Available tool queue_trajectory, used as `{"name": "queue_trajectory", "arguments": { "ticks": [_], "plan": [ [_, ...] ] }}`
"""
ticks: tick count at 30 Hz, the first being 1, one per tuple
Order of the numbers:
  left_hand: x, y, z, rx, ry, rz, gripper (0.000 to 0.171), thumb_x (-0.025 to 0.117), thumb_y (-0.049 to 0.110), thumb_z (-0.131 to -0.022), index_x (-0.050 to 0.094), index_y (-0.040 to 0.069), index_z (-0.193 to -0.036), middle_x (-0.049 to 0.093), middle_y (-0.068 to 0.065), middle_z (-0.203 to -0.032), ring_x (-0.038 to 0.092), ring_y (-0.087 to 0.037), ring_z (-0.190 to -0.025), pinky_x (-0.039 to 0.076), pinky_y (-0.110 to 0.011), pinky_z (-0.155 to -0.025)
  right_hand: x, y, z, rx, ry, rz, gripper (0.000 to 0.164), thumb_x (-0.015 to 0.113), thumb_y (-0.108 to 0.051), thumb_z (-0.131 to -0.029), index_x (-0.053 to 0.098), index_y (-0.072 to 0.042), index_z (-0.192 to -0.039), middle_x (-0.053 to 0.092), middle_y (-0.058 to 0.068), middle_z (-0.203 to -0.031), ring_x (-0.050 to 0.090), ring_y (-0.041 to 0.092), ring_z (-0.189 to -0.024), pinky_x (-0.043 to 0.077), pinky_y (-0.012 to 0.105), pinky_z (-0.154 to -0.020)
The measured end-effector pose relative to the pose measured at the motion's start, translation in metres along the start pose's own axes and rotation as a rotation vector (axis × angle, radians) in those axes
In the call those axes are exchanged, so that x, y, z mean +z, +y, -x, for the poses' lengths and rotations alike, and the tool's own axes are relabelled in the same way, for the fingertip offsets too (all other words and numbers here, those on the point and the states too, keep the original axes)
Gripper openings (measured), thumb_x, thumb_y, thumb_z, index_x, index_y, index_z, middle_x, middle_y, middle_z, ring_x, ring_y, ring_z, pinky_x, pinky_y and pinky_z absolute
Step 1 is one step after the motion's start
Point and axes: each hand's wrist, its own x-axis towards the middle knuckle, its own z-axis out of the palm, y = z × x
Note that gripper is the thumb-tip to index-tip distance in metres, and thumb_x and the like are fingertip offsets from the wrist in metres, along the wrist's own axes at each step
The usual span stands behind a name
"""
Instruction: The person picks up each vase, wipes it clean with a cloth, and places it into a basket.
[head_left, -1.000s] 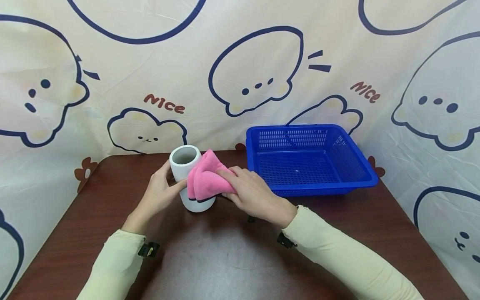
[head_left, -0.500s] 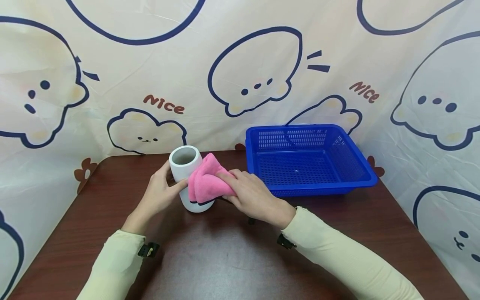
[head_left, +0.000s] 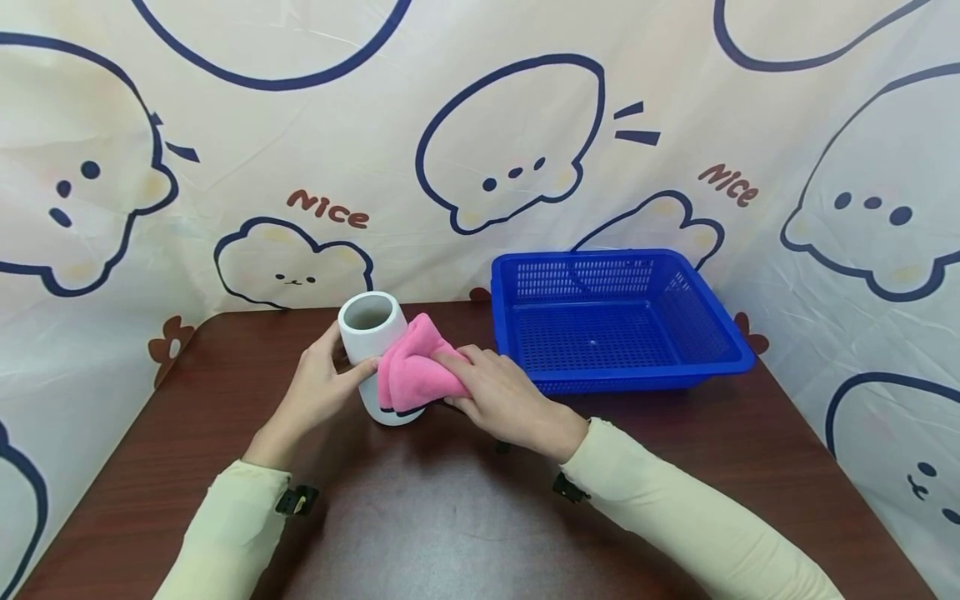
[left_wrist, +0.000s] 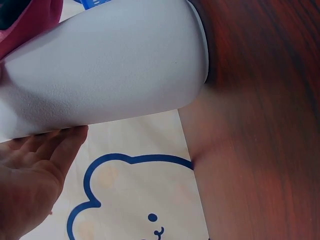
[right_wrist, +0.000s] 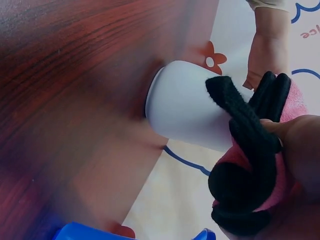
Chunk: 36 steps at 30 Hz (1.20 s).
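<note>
A white vase [head_left: 367, 340] with a round open mouth stands upright on the table, left of centre in the head view. My left hand [head_left: 318, 379] grips it from the left, thumb across the near side and fingers round the back; the left wrist view shows those fingers [left_wrist: 70, 147] against the smooth white wall. In my right hand [head_left: 502, 396] is a folded pink cloth [head_left: 416, 375], pinched between thumb and fingers and pressed to the vase's right side. Its black edging and dark folds [right_wrist: 250, 150] show in the right wrist view. The cloth hides part of the vase's lower right.
A blue perforated plastic basket [head_left: 630, 371] stands on the brown wooden table [head_left: 420, 517], behind and right of my right hand. Cream fabric with cartoon drawings [head_left: 375, 150] hangs along the back and both sides.
My right hand has slid the pink cloth slightly down along the vase's right side, baring more of the upper wall. My left hand and the vase have stayed in place.
</note>
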Motion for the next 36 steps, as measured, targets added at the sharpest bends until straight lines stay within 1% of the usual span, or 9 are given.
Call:
{"name": "queue_trajectory", "arguments": {
  "ticks": [9,14,23,31,36],
  "plan": [
    [-0.001,0.0,0.0,0.0,-0.002,0.014,0.067,0.071,0.036,-0.087,0.039,0.017,-0.144,0.058,-0.014,-0.13,0.062,-0.03,-0.109,0.055,-0.052,-0.09,0.006,0.001,0.001,-0.026,0.021,0.027,0.05,0.062,-0.035,-0.093,0.044,-0.028,-0.139,0.062,0.003,-0.119,0.061,0.02,-0.101,0.052,0.036,-0.083],
    [0.0,0.0,0.0,0.001,-0.001,0.018,0.069,0.071,0.036,-0.087,0.038,0.017,-0.144,0.057,-0.014,-0.131,0.062,-0.032,-0.111,0.054,-0.053,-0.091,0.009,0.002,0.001,-0.025,0.016,0.02,0.05,0.062,-0.035,-0.093,0.044,-0.028,-0.139,0.062,0.003,-0.119,0.061,0.019,-0.101,0.052,0.035,-0.083],
    [0.0,-0.001,0.0,0.011,0.013,0.027,0.069,0.073,0.033,-0.086,0.04,0.019,-0.144,0.059,-0.011,-0.129,0.062,-0.028,-0.11,0.054,-0.05,-0.092,0.013,0.003,0.001,-0.026,0.003,0.028,0.048,0.063,-0.034,-0.093,0.044,-0.028,-0.137,0.062,0.002,-0.118,0.061,0.018,-0.101,0.052,0.034,-0.082],
    [0.001,0.0,0.0,0.012,0.012,0.035,0.068,0.073,0.033,-0.086,0.04,0.018,-0.144,0.059,-0.012,-0.129,0.062,-0.03,-0.111,0.054,-0.051,-0.092,0.018,0.004,0.003,-0.049,0.019,0.056,0.047,0.063,-0.034,-0.093,0.046,-0.026,-0.135,0.062,0.003,-0.117,0.061,0.019,-0.102,0.052,0.035,-0.082],
    [0.002,-0.001,0.0,0.015,0.021,0.032,0.066,0.073,0.031,-0.086,0.041,0.018,-0.143,0.06,-0.011,-0.127,0.063,-0.026,-0.109,0.054,-0.048,-0.092,0.021,0.004,0.003,-0.051,0.018,0.061,0.046,0.064,-0.033,-0.093,0.046,-0.026,-0.134,0.062,0.004,-0.116,0.062,0.02,-0.1,0.052,0.035,-0.081]
  ]
}}
